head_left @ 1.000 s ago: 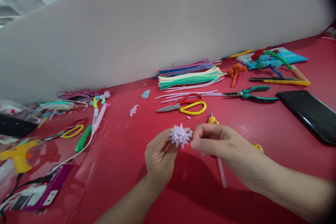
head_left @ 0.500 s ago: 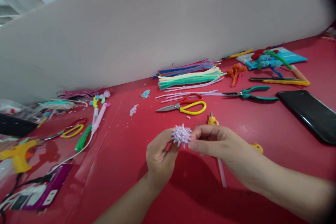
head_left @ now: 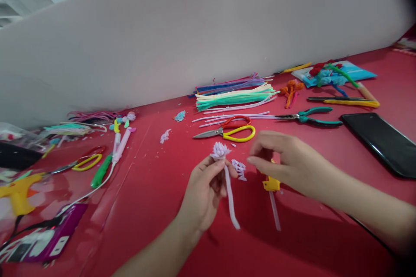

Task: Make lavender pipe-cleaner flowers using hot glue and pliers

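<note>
My left hand [head_left: 203,190] is closed on a lilac pipe-cleaner flower [head_left: 220,150], whose spiky head is above the fingertips and whose fuzzy stem [head_left: 231,199] hangs down. My right hand [head_left: 286,156] is to the right, palm down, its fingers loosely bent and the thumb slightly apart, with nothing seen in it. Under that hand lies a yellow glue gun [head_left: 271,183], partly hidden, with a clear glue stick [head_left: 275,212] poking out of its back. Between the hands, short lilac pipe-cleaner pieces [head_left: 239,169] lie in a small heap on the red table [head_left: 156,207].
Scissors [head_left: 227,132], pliers [head_left: 305,117] and bundled pipe cleaners [head_left: 237,97] lie beyond my hands. At the right is a black phone [head_left: 383,143]. Another glue gun [head_left: 21,192], more scissors [head_left: 86,160] and a purple power strip [head_left: 65,233] lie left. A pale wall [head_left: 208,30] rises behind.
My right hand has left the flower and moved up and right, over the glue gun. My left hand has tilted the flower upright, so its stem and the cut pieces now show.
</note>
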`<state>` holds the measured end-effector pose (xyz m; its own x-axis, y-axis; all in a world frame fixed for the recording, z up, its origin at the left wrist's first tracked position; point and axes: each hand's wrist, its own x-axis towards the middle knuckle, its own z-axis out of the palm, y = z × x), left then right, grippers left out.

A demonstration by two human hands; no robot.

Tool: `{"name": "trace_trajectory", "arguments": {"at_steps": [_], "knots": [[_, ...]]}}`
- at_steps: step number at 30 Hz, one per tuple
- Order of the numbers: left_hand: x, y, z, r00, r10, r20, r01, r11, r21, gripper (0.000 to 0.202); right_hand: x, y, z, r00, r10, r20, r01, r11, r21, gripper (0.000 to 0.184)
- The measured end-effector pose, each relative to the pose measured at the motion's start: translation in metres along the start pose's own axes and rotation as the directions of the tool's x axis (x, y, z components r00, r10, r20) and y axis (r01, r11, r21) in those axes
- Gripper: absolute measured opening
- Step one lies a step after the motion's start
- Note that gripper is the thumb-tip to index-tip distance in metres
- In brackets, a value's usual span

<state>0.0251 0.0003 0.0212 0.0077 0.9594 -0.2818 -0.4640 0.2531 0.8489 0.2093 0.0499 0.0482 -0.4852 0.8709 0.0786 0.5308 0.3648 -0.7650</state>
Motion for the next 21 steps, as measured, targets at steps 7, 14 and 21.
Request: {"name": "trace_trajectory", "arguments": {"at_steps": [7,14,21], "knots": [[0.002,0.008,-0.002,0.978,-0.146,0.147,0.167,0.976,-0.142,0.009,-0.030,0.059,-0.009,0.991,0.050,0.125,0.058,0.681,-0.730,0.020],[0.001,0.009,-0.004,0.989,-0.085,0.120,0.098,0.989,-0.108,0.015,-0.034,0.047,0.009,0.946,0.209,0.249,0.037,0.693,-0.720,0.018],[0.005,0.007,-0.006,0.974,-0.191,0.123,0.214,0.954,-0.211,0.018,-0.035,0.030,-0.003,0.999,-0.023,-0.040,0.008,0.939,-0.343,0.015]]}}
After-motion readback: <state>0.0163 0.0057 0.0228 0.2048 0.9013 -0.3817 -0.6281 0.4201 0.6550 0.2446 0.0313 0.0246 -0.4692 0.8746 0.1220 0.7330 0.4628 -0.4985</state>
